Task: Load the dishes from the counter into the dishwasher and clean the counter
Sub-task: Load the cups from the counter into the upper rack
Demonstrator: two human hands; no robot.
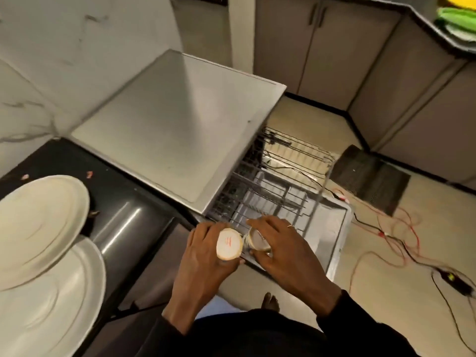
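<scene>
- Wrapped round a pale cup (229, 244) by the left hand (203, 251), fingers curled on its side; turned base up, orange mark on the base, long axis roughly upright.
- Gripped likewise by the right hand (283, 246): a second cup (256, 240), tipped toward the first and just beside it, perhaps touching; cannot tell whether its mouth or its base faces up.
- Just ahead of and below both grips: the wire rack (270, 186), pulled out of the dishwasher (177, 119) over its open door (337, 228). Both hands at the rack's near edge, the right one a little nearer the open cells.
- Judged next: down and forward onto the rack, mouths down. Likely easier one cup at a time, given how close together the two sit.
- In the way: upright tines across the rack floor, and the dishwasher's flat top overhanging ahead and to the left of the left grip.
- Well to the left of the left grip: two large plates (38, 228), overlapping on the dark counter (64, 161), with pink crumbs (89, 174) beyond them; not yet loaded, not yet wiped.
- Far right of the right grip, on the floor: red and black cables (401, 243) and a dark mat (373, 176), well apart from the rack.
</scene>
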